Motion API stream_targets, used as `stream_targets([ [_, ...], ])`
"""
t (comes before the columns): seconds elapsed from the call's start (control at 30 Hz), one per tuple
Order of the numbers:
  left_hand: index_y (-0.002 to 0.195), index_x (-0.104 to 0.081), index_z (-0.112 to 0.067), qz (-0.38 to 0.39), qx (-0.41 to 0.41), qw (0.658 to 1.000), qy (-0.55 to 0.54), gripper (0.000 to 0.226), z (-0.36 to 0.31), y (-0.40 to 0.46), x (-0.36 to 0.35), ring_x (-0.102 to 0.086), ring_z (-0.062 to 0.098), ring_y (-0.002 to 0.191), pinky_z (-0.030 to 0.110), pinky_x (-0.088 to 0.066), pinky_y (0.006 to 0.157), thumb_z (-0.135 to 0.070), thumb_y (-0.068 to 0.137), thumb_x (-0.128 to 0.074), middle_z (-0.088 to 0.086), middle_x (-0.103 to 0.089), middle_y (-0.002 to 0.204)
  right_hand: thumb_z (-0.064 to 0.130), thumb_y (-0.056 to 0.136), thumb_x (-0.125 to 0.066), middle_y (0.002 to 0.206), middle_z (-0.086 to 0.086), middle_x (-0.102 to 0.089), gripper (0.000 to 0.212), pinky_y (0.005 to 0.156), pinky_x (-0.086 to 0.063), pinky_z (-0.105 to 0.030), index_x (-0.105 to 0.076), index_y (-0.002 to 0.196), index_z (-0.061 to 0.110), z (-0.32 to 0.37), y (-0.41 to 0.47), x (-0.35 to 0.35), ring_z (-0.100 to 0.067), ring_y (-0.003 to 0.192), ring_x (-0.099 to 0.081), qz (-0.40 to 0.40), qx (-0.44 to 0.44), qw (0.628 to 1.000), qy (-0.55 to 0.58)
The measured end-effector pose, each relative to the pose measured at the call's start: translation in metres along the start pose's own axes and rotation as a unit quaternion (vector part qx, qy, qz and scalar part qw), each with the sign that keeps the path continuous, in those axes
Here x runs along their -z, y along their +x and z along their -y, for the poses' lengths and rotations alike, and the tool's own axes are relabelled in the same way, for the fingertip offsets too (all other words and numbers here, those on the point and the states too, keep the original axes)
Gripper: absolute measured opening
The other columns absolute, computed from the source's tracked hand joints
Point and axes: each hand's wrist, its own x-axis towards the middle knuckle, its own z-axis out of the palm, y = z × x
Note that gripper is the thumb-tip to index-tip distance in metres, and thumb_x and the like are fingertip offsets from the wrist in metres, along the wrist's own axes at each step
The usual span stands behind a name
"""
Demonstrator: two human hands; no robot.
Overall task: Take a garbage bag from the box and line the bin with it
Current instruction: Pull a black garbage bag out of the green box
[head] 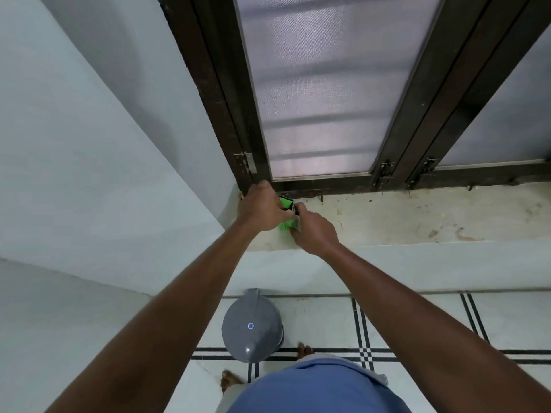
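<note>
Green bag box point(286, 214) sits on the window sill point(402, 216), both hands on it — left hand point(262, 210) clamped around the body, right hand point(316, 231) pinching at the opening. Pin the box, draw one bag straight out. Lidded grey bin point(252, 329) below on the floor — lid shut.

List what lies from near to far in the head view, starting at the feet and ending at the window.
Feet → grey bin on the tiled floor → sill → right hand and left hand on the green box → window frame.
</note>
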Motion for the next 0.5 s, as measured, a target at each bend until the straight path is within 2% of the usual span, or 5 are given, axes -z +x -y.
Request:
stream_targets([
  [0.13,0.11,-0.075,-0.008,-0.005,0.072,0.997,-0.028,0.053,-0.012,-0.001,-0.004,-0.063,0.028,0.113,0.045,-0.061,0.088,-0.053,0.083,-0.082,0.008,-0.07,0.113,0.027,0.097,-0.07,0.099,0.002,-0.064,0.047,0.059,-0.043,-0.037,-0.048,0.139,0.021,0.004,0.004,0.002,-0.03,0.084,-0.063,-0.009,-0.003,1.0,0.01],
  [0.27,0.094,-0.078,-0.006,0.02,0.062,0.995,-0.077,0.041,0.003,0.009,-0.021,-0.073,0.03,0.098,0.028,-0.049,0.063,-0.044,0.081,-0.075,0.011,-0.074,0.101,0.031,0.094,-0.073,0.109,0.0,-0.071,0.049,0.07,-0.06,-0.044,-0.053,0.139,0.024,0.004,0.004,0.008,-0.029,0.094,-0.069,-0.006,0.009,1.0,0.01],
  [0.3,0.093,-0.078,-0.005,0.0,0.052,0.996,-0.075,0.034,0.006,0.008,-0.022,-0.071,0.025,0.103,0.023,-0.047,0.068,-0.038,0.084,-0.076,0.008,-0.071,0.106,0.032,0.093,-0.074,0.113,0.0,-0.072,0.049,0.074,-0.061,-0.045,-0.055,0.139,0.025,0.003,0.005,0.01,-0.029,0.1,-0.07,-0.011,0.013,1.0,0.014],
  [0.4,0.083,-0.083,-0.01,-0.073,0.011,0.991,-0.109,0.019,0.008,-0.012,-0.004,-0.059,0.014,0.122,0.017,-0.042,0.104,-0.019,0.094,-0.07,0.004,-0.063,0.125,0.038,0.089,-0.08,0.128,-0.005,-0.068,0.06,0.085,-0.058,-0.043,-0.059,0.144,0.028,-0.005,0.008,0.019,-0.031,0.12,-0.063,-0.035,0.003,0.999,-0.006],
  [0.5,0.078,-0.079,-0.007,-0.169,-0.014,0.975,-0.143,0.025,0.003,-0.036,0.028,-0.058,0.009,0.12,0.008,-0.034,0.101,-0.015,0.098,-0.065,0.003,-0.058,0.132,0.044,0.086,-0.084,0.136,-0.01,-0.064,0.07,0.101,-0.05,-0.045,-0.059,0.15,0.031,-0.015,0.011,0.028,-0.034,0.132,-0.053,-0.03,-0.023,0.996,-0.081],
])
